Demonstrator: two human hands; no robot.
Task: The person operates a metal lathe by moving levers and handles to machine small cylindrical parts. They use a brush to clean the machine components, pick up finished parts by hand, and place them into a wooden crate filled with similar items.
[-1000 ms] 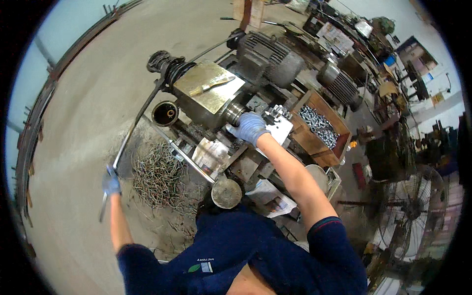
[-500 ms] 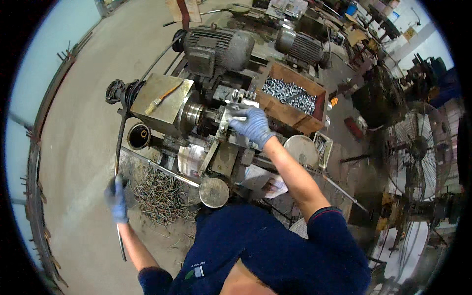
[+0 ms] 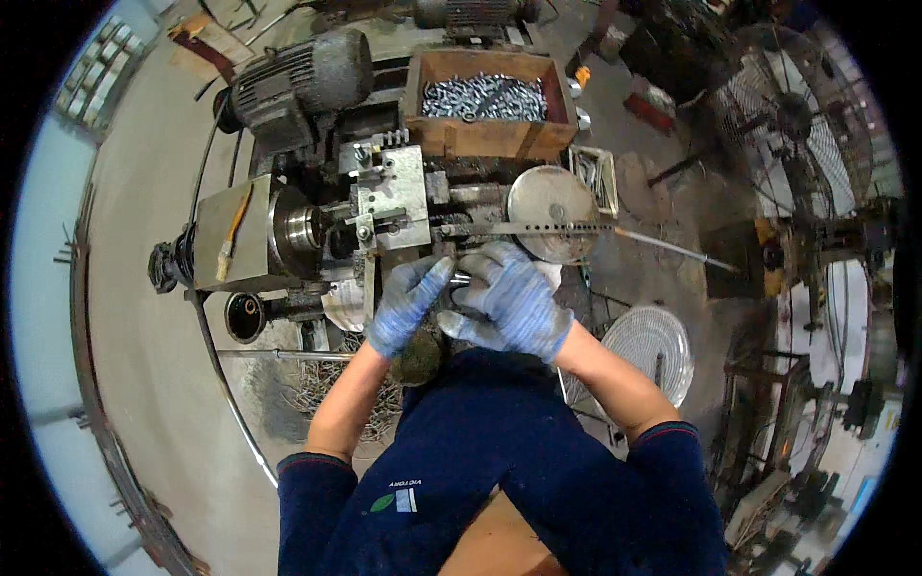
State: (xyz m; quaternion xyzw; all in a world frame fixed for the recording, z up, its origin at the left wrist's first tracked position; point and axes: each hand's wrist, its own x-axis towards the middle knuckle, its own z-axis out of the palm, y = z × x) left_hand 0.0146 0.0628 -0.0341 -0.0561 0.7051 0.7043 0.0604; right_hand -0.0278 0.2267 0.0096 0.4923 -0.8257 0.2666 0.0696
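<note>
Both my hands wear blue-grey knit gloves and meet in front of the machine's metal fixture plate (image 3: 396,197). Between their fingertips shows a small shiny metal part (image 3: 461,279), mostly covered by the gloves. My left hand (image 3: 411,305) pinches at its left end, fingers closed. From the other side my right hand (image 3: 514,300) curls its fingers around it, thumb held lower. Just beyond the hands a flat perforated bar (image 3: 567,228) reaches right across a round metal disc (image 3: 549,197). The spindle chuck (image 3: 300,228) lies to the left of the fixture.
A wooden box (image 3: 492,140) of shiny metal pieces stands behind the fixture. A brush (image 3: 230,235) lies on the machine housing (image 3: 213,259). The long lever rod (image 3: 226,384) slants down at left, near a heap of metal pieces (image 3: 370,413). A large fan (image 3: 792,106) stands at right.
My left hand has let go of the long rod and come right to the middle. My right hand has drawn back from the fixture towards me. The view has shifted.
</note>
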